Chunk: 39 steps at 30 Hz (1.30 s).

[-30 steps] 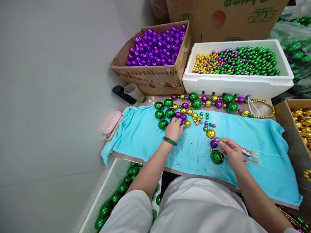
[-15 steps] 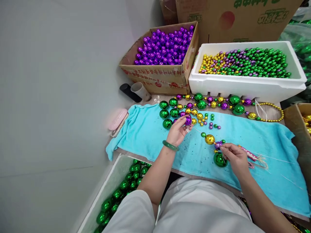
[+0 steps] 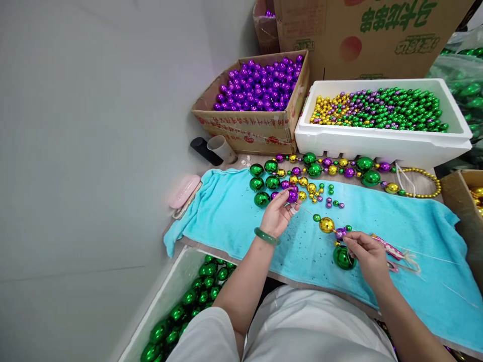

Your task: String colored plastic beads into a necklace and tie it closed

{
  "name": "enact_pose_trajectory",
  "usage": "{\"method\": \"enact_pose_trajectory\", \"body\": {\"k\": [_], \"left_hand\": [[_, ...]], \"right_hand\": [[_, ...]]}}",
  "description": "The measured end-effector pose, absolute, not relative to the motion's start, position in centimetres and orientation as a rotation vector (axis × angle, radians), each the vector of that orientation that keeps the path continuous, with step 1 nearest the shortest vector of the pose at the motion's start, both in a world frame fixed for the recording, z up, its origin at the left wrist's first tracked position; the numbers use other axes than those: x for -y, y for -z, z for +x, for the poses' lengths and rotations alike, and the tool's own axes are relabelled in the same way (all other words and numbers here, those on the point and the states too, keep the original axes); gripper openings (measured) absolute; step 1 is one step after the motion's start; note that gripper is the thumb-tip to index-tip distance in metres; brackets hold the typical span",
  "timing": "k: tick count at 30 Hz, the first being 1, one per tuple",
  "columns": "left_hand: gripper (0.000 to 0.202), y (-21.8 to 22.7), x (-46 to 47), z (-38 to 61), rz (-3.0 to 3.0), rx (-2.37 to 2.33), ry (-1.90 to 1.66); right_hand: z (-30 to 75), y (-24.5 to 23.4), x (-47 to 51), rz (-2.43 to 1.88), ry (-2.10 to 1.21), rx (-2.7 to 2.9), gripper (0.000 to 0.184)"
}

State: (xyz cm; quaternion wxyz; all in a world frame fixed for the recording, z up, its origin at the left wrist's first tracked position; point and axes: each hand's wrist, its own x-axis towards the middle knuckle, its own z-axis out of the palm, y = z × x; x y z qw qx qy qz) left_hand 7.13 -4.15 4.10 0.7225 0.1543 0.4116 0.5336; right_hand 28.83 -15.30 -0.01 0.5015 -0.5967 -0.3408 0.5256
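My left hand (image 3: 278, 213), with a green bangle at its wrist, pinches a shiny purple bead (image 3: 292, 196). A thin string (image 3: 306, 208) runs from that bead to a small green bead (image 3: 317, 217) and a large gold bead (image 3: 326, 224). At the other end, my right hand (image 3: 364, 249) is closed, fingertips at a lilac bead (image 3: 340, 233) on the string. Below these fingertips a big green bead (image 3: 343, 257) rests on the turquoise towel (image 3: 234, 216). Loose green, gold and purple beads lie just beyond my left hand.
A finished-looking bead strand (image 3: 349, 172) lies along the towel's far edge. Behind it stand a carton of purple beads (image 3: 199, 106) and a white foam box (image 3: 381, 138) of small beads. Pink-handled scissors (image 3: 392, 266) lie by my right hand. Green beads (image 3: 177, 312) fill a lower-left box.
The whole view has tipped slightly upward, so things sit lower in the picture. Both hands keep nearly the same hold on the purple bead and the string.
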Motion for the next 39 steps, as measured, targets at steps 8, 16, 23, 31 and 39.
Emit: {"method": "enact_pose_trajectory", "body": {"k": [8, 16, 23, 31, 39], "left_hand": [[0.032, -4.1, 4.7, 7.5, 0.483, -0.931, -1.195], [0.043, -3.9, 6.2, 9.6, 0.538, -0.996, -1.249], [0.043, -4.1, 6.9, 10.2, 0.540, -1.017, -1.244], [0.033, -4.0, 7.0, 10.2, 0.559, -1.006, -1.203], [0.020, -5.0, 5.3, 9.2, 0.752, -1.087, -1.229]], "right_hand": [[28.7, 0.5, 15.4, -1.419, -1.279, 0.815, 0.022], [27.5, 1.0, 15.3, -1.410, -1.274, 0.798, 0.027], [27.4, 1.1, 15.5, -1.403, -1.280, 0.835, 0.028], [27.3, 0.5, 14.8, -1.322, -1.387, 0.711, 0.031], [28.1, -0.4, 14.0, -1.315, -1.597, 0.734, 0.037]]}}
